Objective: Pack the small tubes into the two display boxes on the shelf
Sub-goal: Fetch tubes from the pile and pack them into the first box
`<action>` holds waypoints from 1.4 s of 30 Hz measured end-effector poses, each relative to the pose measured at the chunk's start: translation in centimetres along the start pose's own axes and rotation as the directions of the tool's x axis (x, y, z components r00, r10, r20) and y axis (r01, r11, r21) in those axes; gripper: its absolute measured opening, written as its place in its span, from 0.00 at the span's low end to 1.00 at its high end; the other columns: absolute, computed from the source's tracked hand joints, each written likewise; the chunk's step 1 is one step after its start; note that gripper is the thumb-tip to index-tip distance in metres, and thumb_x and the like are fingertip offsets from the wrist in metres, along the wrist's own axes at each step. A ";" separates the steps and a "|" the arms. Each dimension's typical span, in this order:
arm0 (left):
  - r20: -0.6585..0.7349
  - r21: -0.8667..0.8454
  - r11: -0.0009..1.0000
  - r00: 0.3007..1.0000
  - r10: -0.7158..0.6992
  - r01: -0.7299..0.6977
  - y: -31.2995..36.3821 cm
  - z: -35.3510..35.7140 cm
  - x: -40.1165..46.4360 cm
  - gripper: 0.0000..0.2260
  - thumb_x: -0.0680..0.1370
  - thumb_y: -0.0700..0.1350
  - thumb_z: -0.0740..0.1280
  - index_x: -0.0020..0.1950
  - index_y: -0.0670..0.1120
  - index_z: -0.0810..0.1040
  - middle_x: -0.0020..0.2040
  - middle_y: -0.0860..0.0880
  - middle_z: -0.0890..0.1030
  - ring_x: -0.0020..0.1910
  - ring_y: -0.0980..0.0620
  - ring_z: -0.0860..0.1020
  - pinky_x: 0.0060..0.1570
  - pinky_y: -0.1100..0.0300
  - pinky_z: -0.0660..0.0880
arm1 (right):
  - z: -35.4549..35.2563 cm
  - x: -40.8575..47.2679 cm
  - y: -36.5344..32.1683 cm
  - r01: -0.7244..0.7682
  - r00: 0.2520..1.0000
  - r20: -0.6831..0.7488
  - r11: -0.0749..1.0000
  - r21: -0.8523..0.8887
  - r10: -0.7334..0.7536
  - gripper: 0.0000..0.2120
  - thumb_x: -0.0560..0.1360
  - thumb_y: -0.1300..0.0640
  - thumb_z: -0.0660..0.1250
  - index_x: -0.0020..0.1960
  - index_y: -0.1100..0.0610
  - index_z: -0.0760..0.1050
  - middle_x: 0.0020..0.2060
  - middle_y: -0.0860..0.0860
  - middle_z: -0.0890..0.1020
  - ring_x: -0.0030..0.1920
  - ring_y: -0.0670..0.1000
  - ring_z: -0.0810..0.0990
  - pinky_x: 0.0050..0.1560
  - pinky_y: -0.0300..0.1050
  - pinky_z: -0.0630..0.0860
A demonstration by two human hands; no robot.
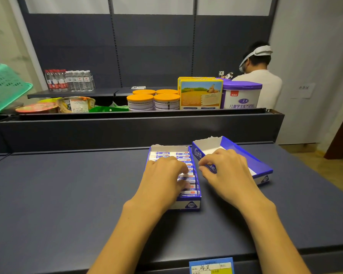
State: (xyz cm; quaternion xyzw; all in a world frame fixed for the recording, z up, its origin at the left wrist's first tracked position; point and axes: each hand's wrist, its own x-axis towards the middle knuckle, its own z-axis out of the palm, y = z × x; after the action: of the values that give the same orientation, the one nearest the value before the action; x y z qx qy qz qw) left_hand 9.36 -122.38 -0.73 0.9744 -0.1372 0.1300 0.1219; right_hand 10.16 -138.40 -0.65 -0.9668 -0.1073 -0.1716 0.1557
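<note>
Two blue-and-white display boxes stand on the dark shelf. The left box (191, 204) is filled with several small white-and-blue tubes (172, 154) lying in a row. My left hand (164, 175) rests over those tubes, fingers curled down among them. The right box (263, 169) sits turned at an angle, its white floor mostly bare. My right hand (224, 167) is at that box's near left wall, fingers curled round the blue edge. Whether either hand holds a tube is hidden.
Behind a raised dark ledge (139, 123) stand orange-lidded cans (141, 101), a yellow carton (201, 93), a purple-lidded tin (242, 94), noodle bowls (75, 104) and water bottles (69, 80). A green basket (2, 86) is at the left. A person (259, 76) stands back right. A price tag (211, 265) is on the shelf's front edge.
</note>
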 end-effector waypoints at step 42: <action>-0.425 0.047 0.944 0.862 -0.278 0.327 -21.9 -9.9 -19.1 0.08 0.72 0.49 0.63 0.44 0.51 0.81 0.42 0.51 0.83 0.42 0.46 0.79 0.42 0.50 0.73 | 5.3 -1.7 -29.3 0.476 0.874 -0.160 0.875 0.086 -0.460 0.06 0.74 0.52 0.68 0.49 0.49 0.82 0.44 0.52 0.81 0.48 0.58 0.77 0.51 0.52 0.70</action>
State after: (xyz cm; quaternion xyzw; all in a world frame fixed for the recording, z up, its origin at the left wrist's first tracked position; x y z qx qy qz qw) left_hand -4.01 -94.76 -1.30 0.9396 0.0542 0.3196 0.1096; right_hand 2.52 -109.66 1.72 -0.8867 -0.3380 -0.2620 0.1756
